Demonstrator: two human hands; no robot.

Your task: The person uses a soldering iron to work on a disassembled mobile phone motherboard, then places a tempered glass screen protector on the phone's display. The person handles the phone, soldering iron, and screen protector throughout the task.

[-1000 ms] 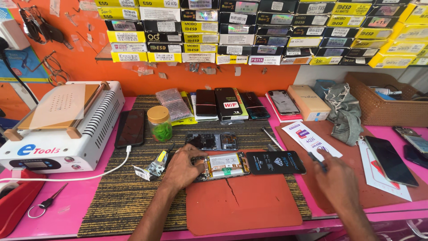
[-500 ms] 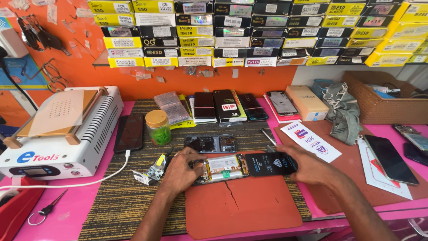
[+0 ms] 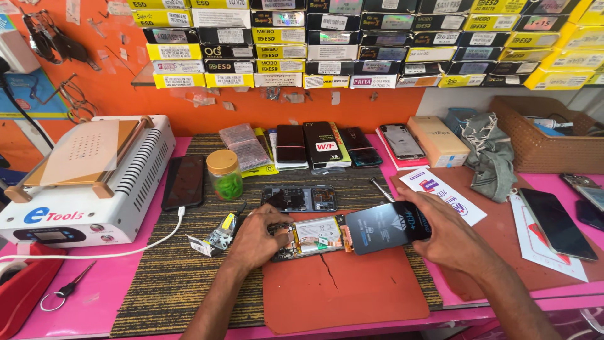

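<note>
Opened phone (image 3: 313,234) lies flat on the red mat (image 3: 343,291), tabletop centre, back already off: battery and board exposed. My left hand (image 3: 259,238) sits on its 9 o'clock end, fingers pressed down together on the frame, pinning it. My right hand (image 3: 440,232) is at 3 o'clock, fingers pinching the dark screen panel (image 3: 385,225), which is tilted up and touching the phone's right end. Judgement: teardown well along, panel looks only partly freed, can't tell if a flex is attached. Separate black frame part (image 3: 299,198) at 12 o'clock, just beside. Green-filled jar (image 3: 224,174) at 11, white heating machine (image 3: 82,179) at 9, well apart. Scissors (image 3: 65,291) far left.
</note>
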